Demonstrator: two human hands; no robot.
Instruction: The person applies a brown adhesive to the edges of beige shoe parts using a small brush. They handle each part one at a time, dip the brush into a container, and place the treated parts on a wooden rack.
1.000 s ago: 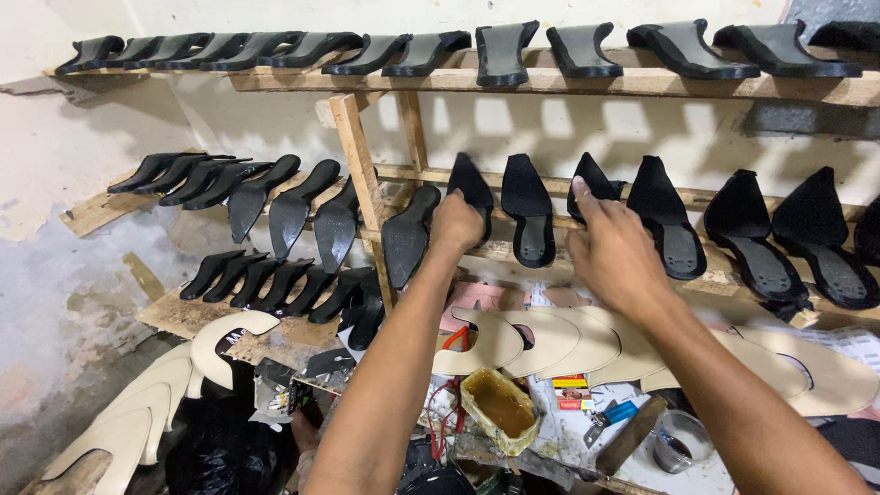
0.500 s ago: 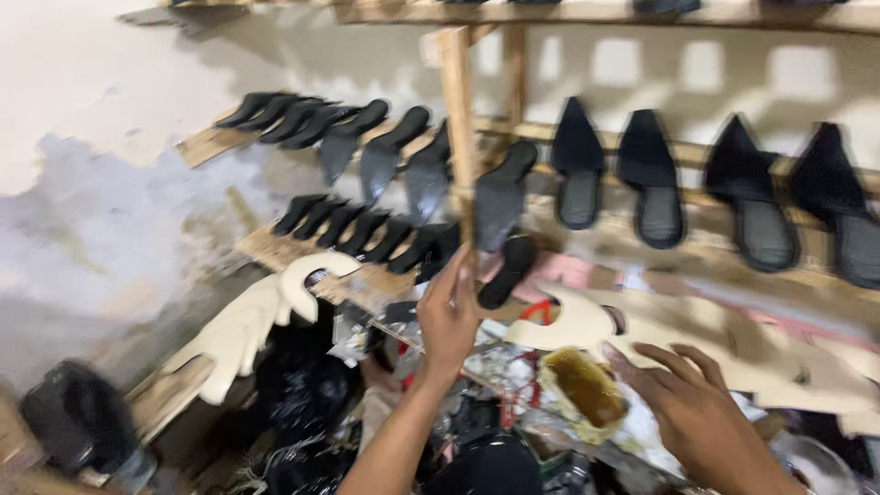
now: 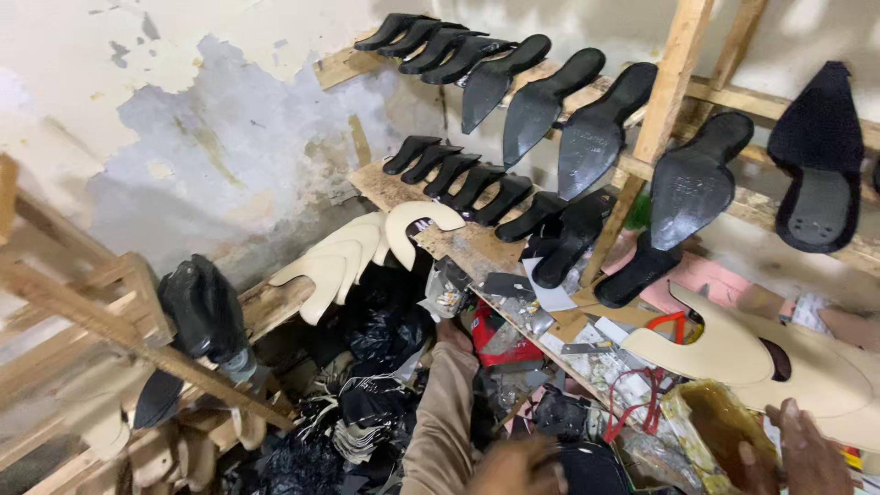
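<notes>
Left hand [image 3: 455, 335] digs into clutter beside the red box [image 3: 500, 335] at 6 o'clock; I cannot tell its grip. Right hand [image 3: 807, 454], fingers released, touches the yellow-stained tub [image 3: 710, 426] at 4 o'clock.

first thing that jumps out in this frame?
The rows of black shoe soles leaning on the wooden rack across the top and middle, against a peeling wall. Below them, pale cream cut-out pieces fan out at the shelf's left end. At the bottom edge, the left hand reaches into a cluttered heap, and the right hand sits beside a yellowish tub.
</notes>
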